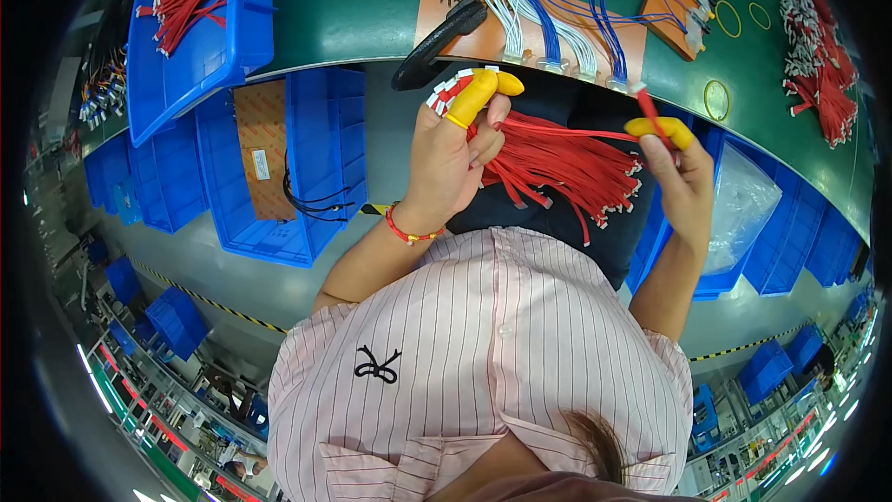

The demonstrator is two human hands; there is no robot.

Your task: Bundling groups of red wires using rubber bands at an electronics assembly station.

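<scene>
My left hand (444, 163), with yellow finger cots on its fingertips, is closed around a bundle of red cables (557, 167). White connectors stick out above the grip, and the loose lengths fan out to the right over my lap. Across from it, my right hand (686, 177) pinches a red cable (648, 110) with a white connector at its upper end. Yellow cots cover fingers of this hand too. A red strand stretches between the two hands; whether it is the same cable I cannot tell.
On the green bench (344, 0) lie white and blue wires (548, 28), an orange block (676, 9), yellow rubber bands (716, 100) and a red cable heap (818, 56). A black handle-shaped piece (440, 45) overhangs the edge. A blue bin (249, 37) holds red cables; more blue bins (321, 158) stand below.
</scene>
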